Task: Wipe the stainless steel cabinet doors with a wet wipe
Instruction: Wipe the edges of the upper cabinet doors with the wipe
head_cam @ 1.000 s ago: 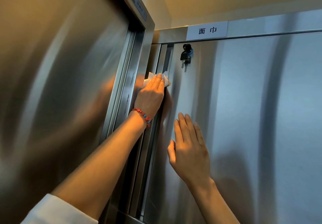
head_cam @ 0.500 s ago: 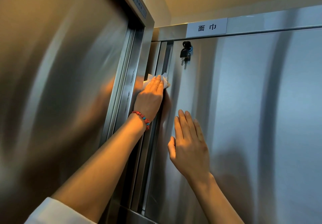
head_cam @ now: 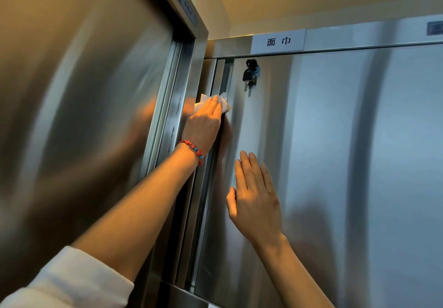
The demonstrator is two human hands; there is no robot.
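Observation:
My left hand (head_cam: 203, 123) presses a white wet wipe (head_cam: 224, 103) against the left edge of the stainless steel cabinet door (head_cam: 335, 152), fingers straight and pointing up; most of the wipe is hidden under the fingers. A red bead bracelet sits on that wrist. My right hand (head_cam: 255, 197) lies flat on the same door lower down, fingers straight and together, palm on the steel.
A black key (head_cam: 249, 74) hangs in the lock near the door's top left corner. A white label with two characters (head_cam: 278, 41) sits on the rail above. A second steel door (head_cam: 84, 116) fills the left, with a dark gap between the two cabinets.
Both hands stay almost where they were on the door; my left hand with the wipe has shifted only slightly along the door's edge.

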